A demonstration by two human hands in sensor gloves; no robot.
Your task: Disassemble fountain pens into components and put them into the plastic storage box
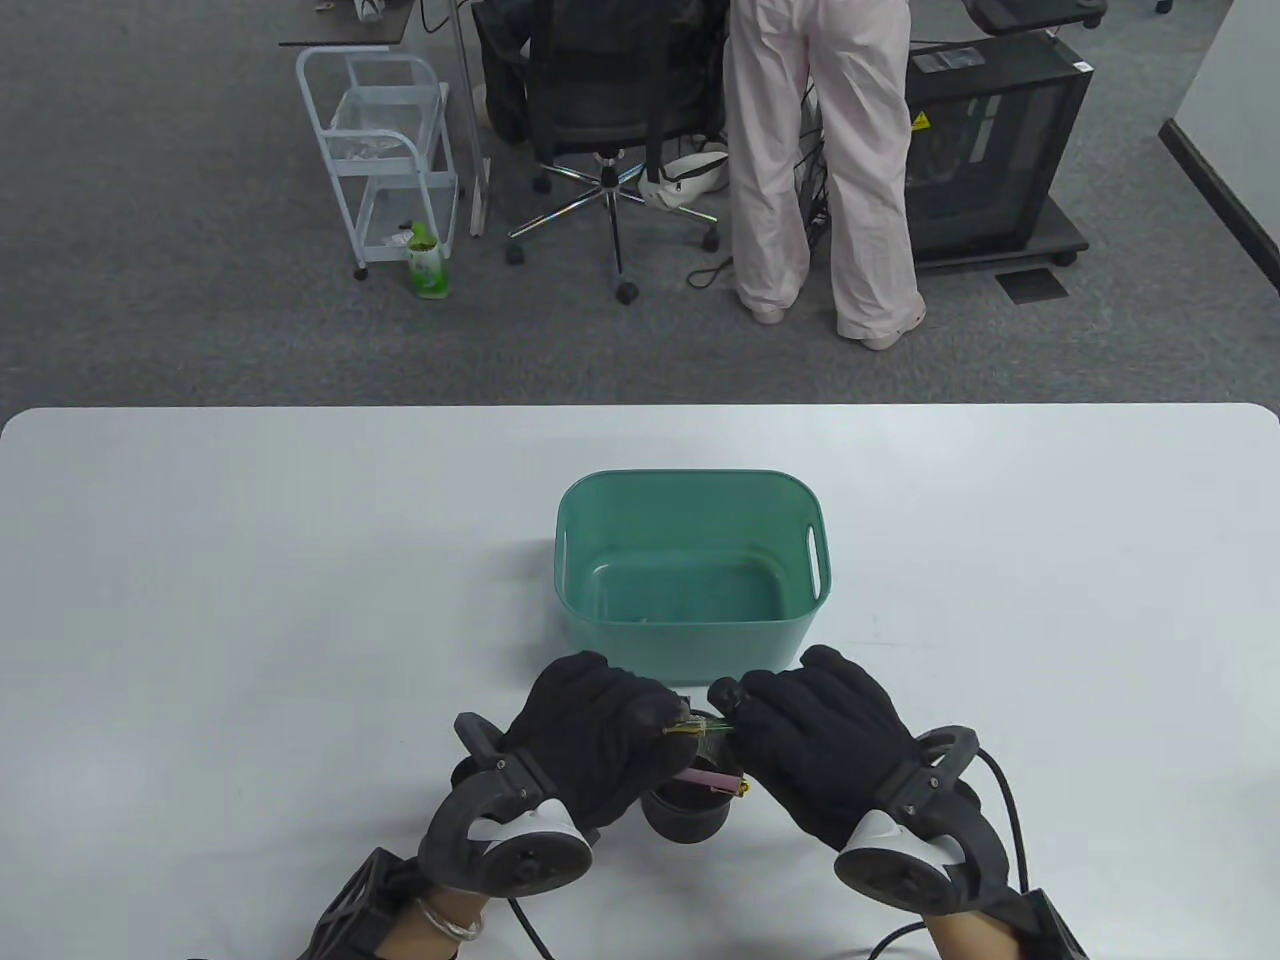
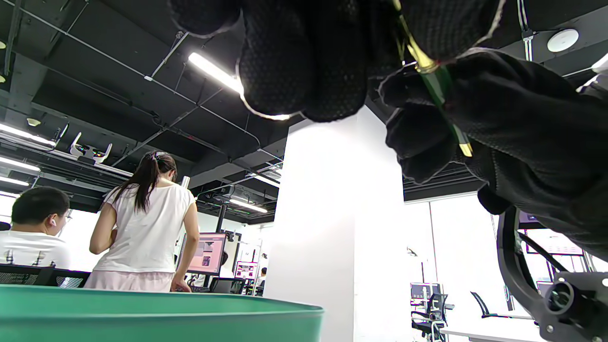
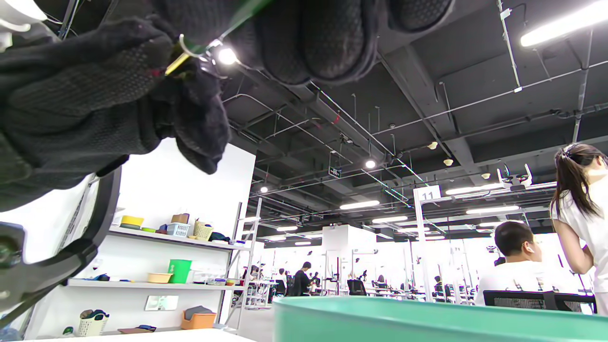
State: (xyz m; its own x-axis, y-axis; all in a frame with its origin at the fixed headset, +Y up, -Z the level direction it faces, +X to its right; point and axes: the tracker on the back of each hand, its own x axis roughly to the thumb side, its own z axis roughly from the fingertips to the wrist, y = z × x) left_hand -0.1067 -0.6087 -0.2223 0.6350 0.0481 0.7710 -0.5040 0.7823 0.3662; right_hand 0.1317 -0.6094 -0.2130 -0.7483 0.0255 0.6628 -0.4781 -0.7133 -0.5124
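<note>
Gripping one green fountain pen [image 1: 703, 729] between both hands, just in front of the teal storage box [image 1: 690, 630].
Left hand [image 1: 590, 735] and right hand [image 1: 825, 740] each pinch an end above a black cup [image 1: 685, 810] on the counter [image 1: 250, 600].

The green storage box [image 1: 690, 575] stands just beyond both hands; bare white table [image 1: 250, 600] lies open either side.

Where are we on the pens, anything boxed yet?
No parts are clearly visible in the green box. In hand: both the left hand and right hand pinch a green pen. Left: a pink pen waits in the black cup.
</note>
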